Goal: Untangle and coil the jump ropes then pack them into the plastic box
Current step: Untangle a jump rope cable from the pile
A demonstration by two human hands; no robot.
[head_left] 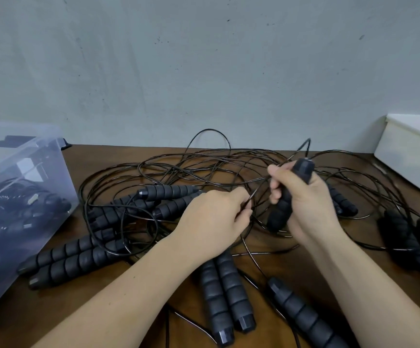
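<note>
Two apparently bare forearms [128, 285]

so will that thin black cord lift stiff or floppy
Probably springy, not limp: the cord holds raised arcs off the table. Likely to drag neighbours, since loops cross. The handle in the right hand looks ribbed foam, so probably grippy.

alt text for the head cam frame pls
A person's right hand grips a black ribbed foam jump-rope handle while the left hand pinches a thin black cord, above a tangle of black jump ropes on a brown wooden table. A translucent plastic box sits at left.
</note>
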